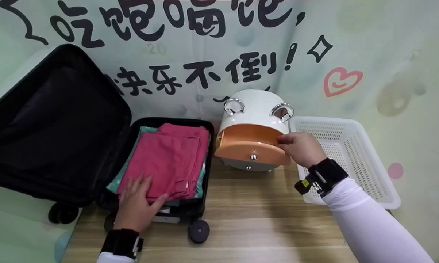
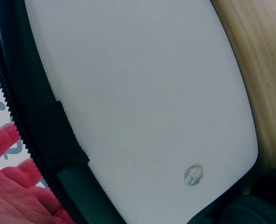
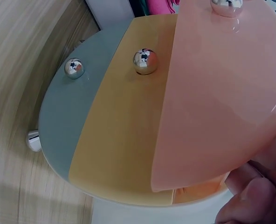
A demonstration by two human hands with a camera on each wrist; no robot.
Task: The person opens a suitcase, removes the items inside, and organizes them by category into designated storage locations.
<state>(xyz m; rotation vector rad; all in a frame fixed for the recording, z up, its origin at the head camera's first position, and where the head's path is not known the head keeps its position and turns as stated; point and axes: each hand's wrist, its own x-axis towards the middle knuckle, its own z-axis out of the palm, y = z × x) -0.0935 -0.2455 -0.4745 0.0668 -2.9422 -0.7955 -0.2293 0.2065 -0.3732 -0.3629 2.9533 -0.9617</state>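
My left hand (image 1: 137, 201) rests with its fingers spread on the near edge of a folded pink garment (image 1: 161, 160). That garment lies on teal patterned cloth (image 1: 201, 179) inside an open black suitcase (image 1: 209, 146). In the left wrist view the suitcase's outer side hides part of the hand. With my right hand (image 1: 303, 148) I grip the right edge of an orange drawer (image 1: 266, 151), which is pulled out of a small rounded white cabinet (image 1: 255, 100). Curled fingers show at the drawer's edge in the right wrist view. Yellow (image 3: 121, 121) and grey-blue (image 3: 70, 107) drawers sit below it.
To the cabinet's right stands a white perforated plastic basket (image 1: 376, 171). The suitcase's raised lid (image 1: 55, 135) leans left, and its wheels (image 1: 199, 231) face the near side of the wooden table (image 1: 255, 219). A printed cloth (image 1: 307, 22) hangs behind everything.
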